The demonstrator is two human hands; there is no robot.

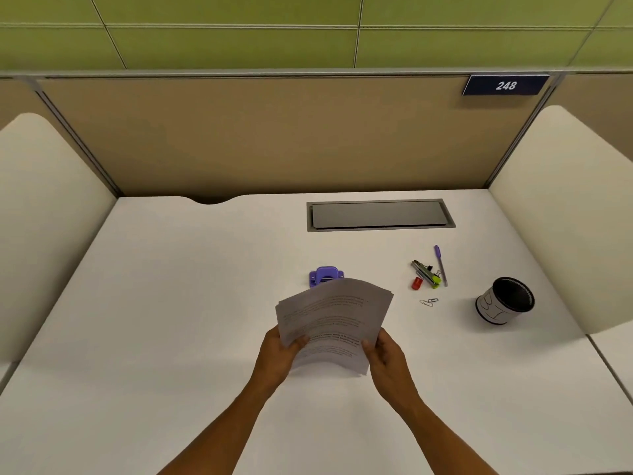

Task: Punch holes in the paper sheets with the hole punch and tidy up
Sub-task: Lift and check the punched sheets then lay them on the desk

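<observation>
White desk (171, 303); tan partition (239, 138)

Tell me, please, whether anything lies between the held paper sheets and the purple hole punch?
Nothing visible does. The paper sheets, held by the left hand and right hand, hang just in front of the hole punch, their far edge overlapping its near side in view.

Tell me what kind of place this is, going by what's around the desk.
Probably a numbered study carrel or office cubicle: tan partition panels enclose a white desk, a plate reading 248 hangs on the back panel, and a covered cable hatch is set into the desktop.
</observation>
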